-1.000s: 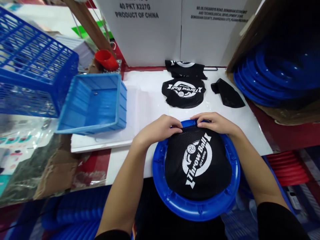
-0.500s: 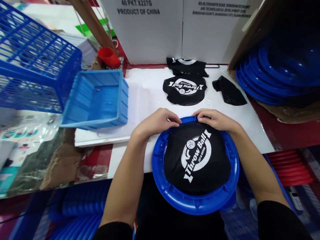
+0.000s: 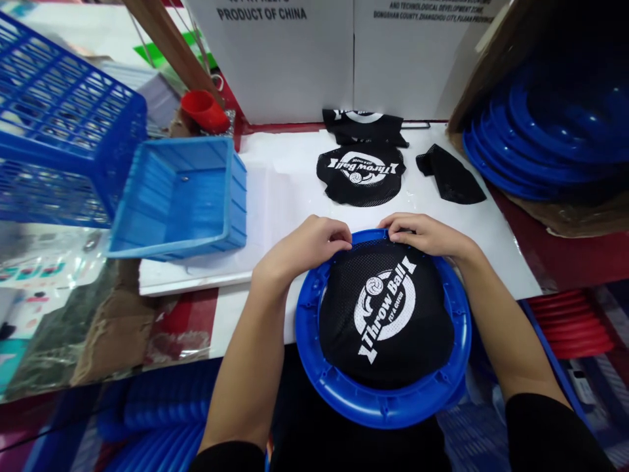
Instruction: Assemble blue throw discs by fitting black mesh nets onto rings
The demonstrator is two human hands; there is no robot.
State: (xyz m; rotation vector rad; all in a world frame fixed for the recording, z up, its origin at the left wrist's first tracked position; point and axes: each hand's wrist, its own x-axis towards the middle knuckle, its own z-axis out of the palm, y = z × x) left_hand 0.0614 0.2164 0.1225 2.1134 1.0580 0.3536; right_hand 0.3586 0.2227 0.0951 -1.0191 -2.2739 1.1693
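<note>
One blue ring point(image 3: 383, 408) around white-lettered black mesh point(image 3: 386, 311)

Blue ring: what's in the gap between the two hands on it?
Between the left hand and right hand, the head view shows a bit of blue ring, with black netting just below.

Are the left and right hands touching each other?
Apart: the head view shows a stretch of blue rim between the left hand and the right hand.

A white sheet point(image 3: 289, 147) lies on the red desk point(image 3: 580, 262). Printed meshes point(image 3: 363, 193) lie on its far side, a folded mesh point(image 3: 459, 180) to their right. At left, a slab point(image 3: 219, 265) carries a bin point(image 3: 237, 206).
</note>
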